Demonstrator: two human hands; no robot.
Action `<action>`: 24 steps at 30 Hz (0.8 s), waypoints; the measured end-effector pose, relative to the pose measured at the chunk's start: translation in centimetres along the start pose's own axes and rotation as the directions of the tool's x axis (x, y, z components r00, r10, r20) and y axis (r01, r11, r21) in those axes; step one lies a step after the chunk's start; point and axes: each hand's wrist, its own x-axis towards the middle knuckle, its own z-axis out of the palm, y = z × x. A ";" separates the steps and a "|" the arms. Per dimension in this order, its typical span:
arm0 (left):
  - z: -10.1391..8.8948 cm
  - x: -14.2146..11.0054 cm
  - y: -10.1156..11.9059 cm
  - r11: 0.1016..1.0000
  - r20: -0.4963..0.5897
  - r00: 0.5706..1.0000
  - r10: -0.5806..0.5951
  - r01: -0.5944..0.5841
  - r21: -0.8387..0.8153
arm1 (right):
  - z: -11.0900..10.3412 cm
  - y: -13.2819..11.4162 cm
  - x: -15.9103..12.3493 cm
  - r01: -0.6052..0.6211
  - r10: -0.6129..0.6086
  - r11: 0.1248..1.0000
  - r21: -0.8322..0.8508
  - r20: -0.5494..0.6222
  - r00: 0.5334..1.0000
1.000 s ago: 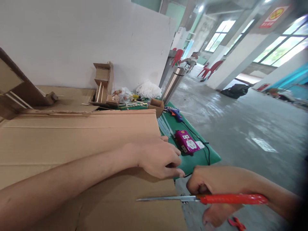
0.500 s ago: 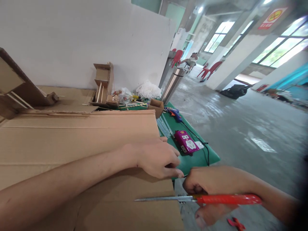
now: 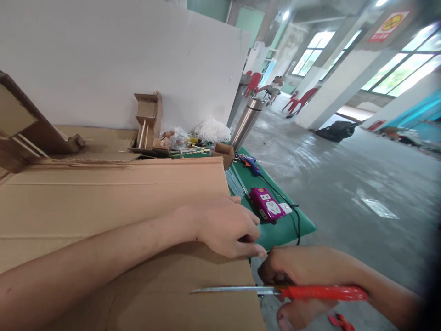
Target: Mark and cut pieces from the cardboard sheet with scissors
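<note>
My left hand (image 3: pixel 229 227) lies on the cardboard sheet (image 3: pixel 165 280) with its fingers curled over the right edge and the thumb stretched along it. Just off that edge, my right hand (image 3: pixel 306 266) is closed around the red handle of a pair of scissors (image 3: pixel 322 292). One long pointed blade lies level across the top of the cardboard, pointing left. Any second blade is hidden, and the pivot sits near the sheet's edge. The right thumb shows below the handle.
A purple power socket (image 3: pixel 270 204), a blue glue gun (image 3: pixel 250 163) and clear glue sticks (image 3: pixel 236 181) lie on the green tabletop (image 3: pixel 305 225). Behind stand a steel flask (image 3: pixel 248 122) and a cardboard construction (image 3: pixel 148 122). A red object (image 3: pixel 341 322) is on the floor. Someone sits far back.
My right hand and the scissors have shifted slightly down and left. The left hand has moved only a little, still on the cardboard edge.
</note>
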 end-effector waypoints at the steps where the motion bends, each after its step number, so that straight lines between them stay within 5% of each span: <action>1: 0.0 0.0 0.0 1.000 -0.001 1.000 0.001 -0.001 -0.001 | -0.1 -0.2 -0.1 -0.014 0.014 1.000 -0.022 -0.013 1.000; 6: 0.2 0.0 0.0 1.000 -0.004 1.000 -0.003 0.003 -0.013 | -0.8 -1.6 -0.4 -0.147 0.147 0.981 -0.122 -0.010 0.989; 12: 0.3 -0.2 0.0 1.000 -0.023 1.000 0.014 -0.014 -0.018 | -1.0 -2.9 -0.4 -0.101 0.096 0.977 -0.186 -0.037 0.995; 24: 0.4 -0.3 0.2 1.000 0.010 1.000 0.011 -0.011 -0.001 | -0.3 -2.4 -0.1 -0.169 0.170 0.985 -0.046 0.016 0.985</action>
